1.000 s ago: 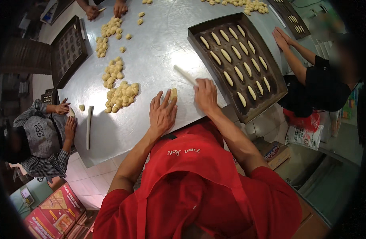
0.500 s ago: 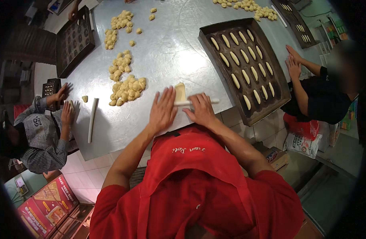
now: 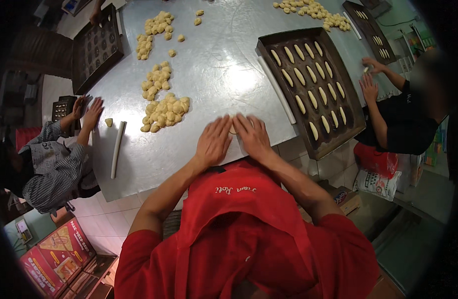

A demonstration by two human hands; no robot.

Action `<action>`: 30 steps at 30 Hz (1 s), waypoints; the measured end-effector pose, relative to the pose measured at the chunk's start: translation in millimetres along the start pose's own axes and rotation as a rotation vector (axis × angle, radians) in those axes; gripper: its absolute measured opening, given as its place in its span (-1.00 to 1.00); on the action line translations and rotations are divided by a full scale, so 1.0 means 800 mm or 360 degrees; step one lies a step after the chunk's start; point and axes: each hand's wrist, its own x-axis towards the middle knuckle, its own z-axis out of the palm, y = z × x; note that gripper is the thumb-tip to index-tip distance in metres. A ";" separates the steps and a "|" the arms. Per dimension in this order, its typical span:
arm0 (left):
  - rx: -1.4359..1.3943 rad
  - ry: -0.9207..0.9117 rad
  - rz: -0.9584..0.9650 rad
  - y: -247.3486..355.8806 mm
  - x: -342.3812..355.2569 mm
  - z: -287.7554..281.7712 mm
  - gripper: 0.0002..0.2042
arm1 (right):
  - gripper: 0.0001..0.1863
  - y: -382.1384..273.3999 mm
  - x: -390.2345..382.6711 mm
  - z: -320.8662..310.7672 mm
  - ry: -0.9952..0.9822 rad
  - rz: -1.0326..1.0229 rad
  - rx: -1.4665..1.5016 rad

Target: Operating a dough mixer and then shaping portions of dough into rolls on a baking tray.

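Observation:
Both of my hands lie flat, palms down, at the near edge of the metal table. My left hand (image 3: 215, 141) and my right hand (image 3: 252, 135) stand side by side, index fingers nearly meeting, fingers stretched forward. Between them a small bit of pale dough (image 3: 233, 130) shows; my fingers cover the rest. A white rolling pin (image 3: 277, 90) rests to the right of my right hand, along the side of a dark baking tray (image 3: 359, 119). That tray holds several rows of slim, pointed dough rolls (image 3: 312, 98).
Clusters of dough balls (image 3: 166, 110) lie left of my hands, near another rolling pin (image 3: 118, 149). A person in checked sleeves (image 3: 64, 149) works at the left. A person in black (image 3: 403, 117) holds a small pale piece beyond the tray. Another tray (image 3: 96, 47) sits far left.
The rolling pin has gone from under my hands to the tray's side. My hands have come together over the dough, which lay as a flat sheet before. The co-workers' hands have shifted.

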 end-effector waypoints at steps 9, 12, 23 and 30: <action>-0.0278 0.0097 -0.0069 -0.020 -0.001 -0.038 -0.66 | -0.51 -0.002 0.128 0.054 -0.0024 0.0255 0.0604; -0.0197 0.0507 -0.0312 -0.066 -0.002 -0.073 -0.80 | -0.20 -0.045 0.083 0.021 -0.0186 -0.0053 0.0289; 0.0573 0.0810 -0.1254 -0.333 0.065 -0.149 -0.62 | -0.27 -0.026 0.156 0.038 -0.0074 0.0166 0.0196; -0.0099 0.0635 -0.1157 -0.370 0.044 -0.175 -0.76 | -0.37 0.008 0.066 -0.020 -0.0168 0.0020 0.0723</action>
